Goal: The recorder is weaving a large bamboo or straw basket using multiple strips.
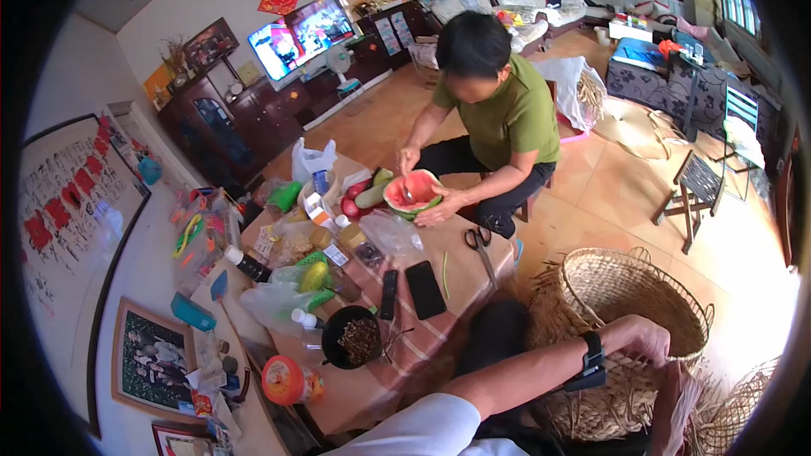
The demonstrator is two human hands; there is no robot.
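Note:
A large woven straw basket (591,388) with looped handles stands at my right, loose straw ends sticking out of its side. Over its near right side my left hand (644,339) is bent down, fingers closed against the weave; a dark watch is on that wrist. Just below, my right hand (672,409) meets the left at the basket wall, its fingers curled in. Loose straw strands (697,397) lie beside it, and what it pinches is too small to make out. Part of a second woven piece (743,401) shows at the lower right.
Across the table (405,363), a seated person in a green shirt (515,118) scoops a halved watermelon (411,194) with a spoon. Scissors (481,253), a phone (425,290), a remote (389,294) and a black pan (351,337) lie there. Folding stools (693,194) stand at the right.

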